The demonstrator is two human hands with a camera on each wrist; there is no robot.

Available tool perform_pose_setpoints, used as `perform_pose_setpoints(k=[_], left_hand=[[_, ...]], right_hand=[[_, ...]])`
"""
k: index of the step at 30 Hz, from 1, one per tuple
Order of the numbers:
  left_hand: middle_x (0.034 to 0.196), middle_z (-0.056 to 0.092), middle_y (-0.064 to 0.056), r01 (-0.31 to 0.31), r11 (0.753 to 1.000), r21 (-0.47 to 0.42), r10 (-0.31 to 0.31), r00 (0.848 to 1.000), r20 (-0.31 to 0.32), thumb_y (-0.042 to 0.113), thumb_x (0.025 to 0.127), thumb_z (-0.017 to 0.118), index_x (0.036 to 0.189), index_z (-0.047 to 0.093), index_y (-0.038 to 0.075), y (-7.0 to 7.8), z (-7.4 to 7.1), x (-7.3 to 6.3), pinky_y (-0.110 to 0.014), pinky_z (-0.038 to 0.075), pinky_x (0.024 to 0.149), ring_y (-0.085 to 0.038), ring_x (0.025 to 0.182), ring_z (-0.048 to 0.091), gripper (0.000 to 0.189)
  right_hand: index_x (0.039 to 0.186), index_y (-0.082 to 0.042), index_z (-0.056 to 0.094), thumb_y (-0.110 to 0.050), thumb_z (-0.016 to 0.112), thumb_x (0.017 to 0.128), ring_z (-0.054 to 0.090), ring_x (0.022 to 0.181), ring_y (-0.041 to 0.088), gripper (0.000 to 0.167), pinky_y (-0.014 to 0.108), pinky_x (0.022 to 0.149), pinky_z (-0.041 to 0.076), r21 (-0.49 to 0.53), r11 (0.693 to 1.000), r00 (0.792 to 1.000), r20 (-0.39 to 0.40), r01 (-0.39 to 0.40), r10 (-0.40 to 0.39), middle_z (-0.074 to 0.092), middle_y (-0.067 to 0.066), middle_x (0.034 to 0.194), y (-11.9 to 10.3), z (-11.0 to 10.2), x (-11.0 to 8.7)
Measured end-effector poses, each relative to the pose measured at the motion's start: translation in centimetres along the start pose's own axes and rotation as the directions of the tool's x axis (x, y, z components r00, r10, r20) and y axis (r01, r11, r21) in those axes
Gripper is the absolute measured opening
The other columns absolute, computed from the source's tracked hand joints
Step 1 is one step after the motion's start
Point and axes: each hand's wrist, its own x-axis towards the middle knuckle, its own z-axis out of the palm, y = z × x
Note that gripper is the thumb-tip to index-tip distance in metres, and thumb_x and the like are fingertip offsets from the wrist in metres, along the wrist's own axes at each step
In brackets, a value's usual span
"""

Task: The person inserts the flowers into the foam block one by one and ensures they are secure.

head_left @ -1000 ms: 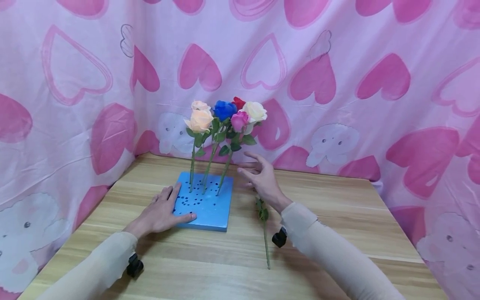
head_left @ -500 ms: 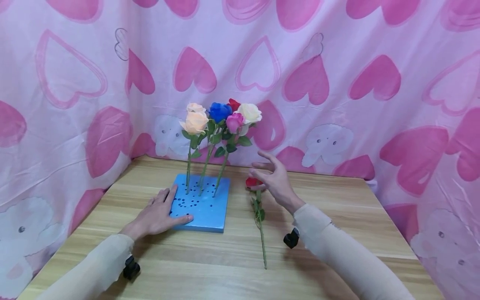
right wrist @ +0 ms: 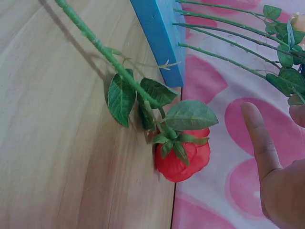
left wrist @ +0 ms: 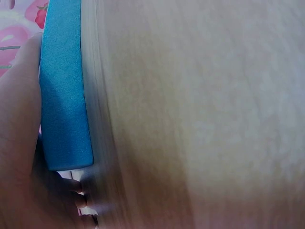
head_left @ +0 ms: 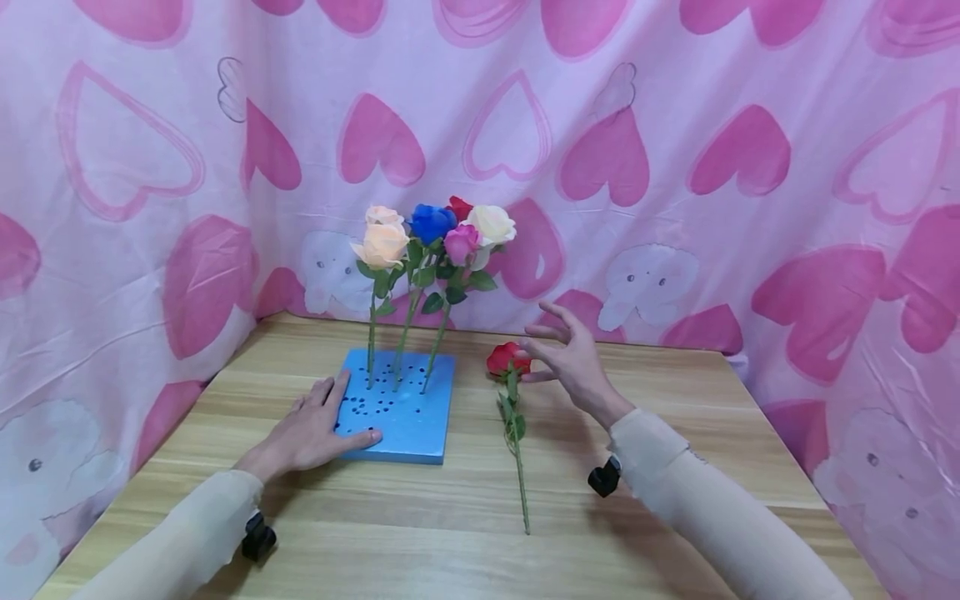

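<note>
A blue foam block [head_left: 411, 435], dotted with holes, lies flat on the table. My left hand [head_left: 303, 429] rests on its left side, the thumb across the front part of the top and the fingers along the left edge. Several artificial roses stand in the block: peach [head_left: 381, 245], blue [head_left: 432, 223], pink [head_left: 461, 244], white [head_left: 492, 225] and one red behind. Right of the block, a single red rose [head_left: 507, 362] lies on the table, its stem toward me. My right hand [head_left: 581, 367] hovers beside that bloom, fingers spread and holding nothing; the right wrist view shows the rose [right wrist: 183, 157] apart from it.
The wooden table [head_left: 360, 533] runs back to a pink curtain [head_left: 615, 67] printed with hearts, which also encloses both sides. The upright roses lean slightly right above the block.
My right hand has moved rightward, away from the upright roses, uncovering the red bloom on the table. The left hand stays on the block. The head view has shifted slightly.
</note>
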Motion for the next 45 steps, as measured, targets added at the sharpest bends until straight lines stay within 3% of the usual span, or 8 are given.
perform_pose_setpoints(k=[7,15,24,31,40,45], left_hand=[[0.177,0.017,-0.042,0.011,1.0,-0.002,-0.011,1.0,0.009,0.088,0.092,0.063,0.178,0.008,0.004,-0.2,0.1,0.1,-0.083,0.015,0.128,-0.068,0.16,0.02,0.133],[0.176,0.016,-0.042,0.026,1.0,-0.001,-0.026,0.999,0.025,0.089,0.091,0.062,0.179,0.008,0.005,-0.2,0.1,0.1,-0.083,0.015,0.127,-0.069,0.159,0.02,0.133],[0.176,0.017,-0.042,0.021,1.0,-0.002,-0.021,1.0,0.022,0.088,0.092,0.063,0.179,0.008,0.004,-0.2,0.0,-0.1,-0.083,0.016,0.127,-0.069,0.159,0.021,0.132],[0.177,0.017,-0.042,0.014,1.0,-0.002,-0.014,1.0,0.016,0.088,0.092,0.063,0.179,0.007,0.005,-0.1,0.0,0.0,-0.083,0.016,0.127,-0.068,0.16,0.02,0.132],[0.176,0.017,-0.042,0.009,1.0,0.003,-0.009,1.0,0.01,0.087,0.092,0.064,0.179,0.008,0.004,-0.3,0.0,0.0,-0.083,0.017,0.127,-0.068,0.16,0.02,0.132],[0.176,0.018,-0.042,0.001,1.0,0.005,-0.001,1.0,0.007,0.086,0.093,0.064,0.178,0.009,0.004,-0.3,0.0,0.0,-0.083,0.018,0.127,-0.069,0.159,0.021,0.131]], right_hand=[[0.176,-0.024,0.03,-0.002,0.077,0.104,0.082,0.107,0.035,0.089,0.066,0.081,0.066,-0.001,0.998,0.998,0.031,-0.058,0.058,0.051,0.032,0.161,0.3,-0.7,-0.6],[0.176,-0.024,0.026,-0.004,0.079,0.104,0.081,0.108,0.035,0.092,0.061,0.078,0.068,-0.001,0.996,0.995,0.038,-0.089,0.089,0.056,0.026,0.158,1.0,-1.1,-1.5],[0.177,-0.022,0.026,0.004,0.074,0.104,0.073,0.122,0.056,0.091,0.067,0.082,0.066,-0.006,0.988,0.988,0.032,-0.154,0.154,0.053,0.034,0.16,2.3,-1.2,-2.2],[0.177,-0.02,0.025,0.003,0.075,0.103,0.075,0.12,0.053,0.092,0.06,0.08,0.068,-0.028,0.983,0.983,0.036,-0.18,0.181,0.055,0.035,0.158,3.1,-1.2,-2.7],[0.177,-0.018,0.024,0.002,0.076,0.103,0.075,0.121,0.051,0.092,0.067,0.087,0.065,-0.038,0.97,0.97,0.021,-0.241,0.241,0.058,0.034,0.155,4.1,-0.9,-3.6],[0.177,-0.017,0.022,0.004,0.074,0.104,0.076,0.12,0.05,0.093,0.063,0.083,0.067,-0.032,0.963,0.963,0.027,-0.269,0.27,0.058,0.035,0.154,4.7,-0.7,-4.3]])
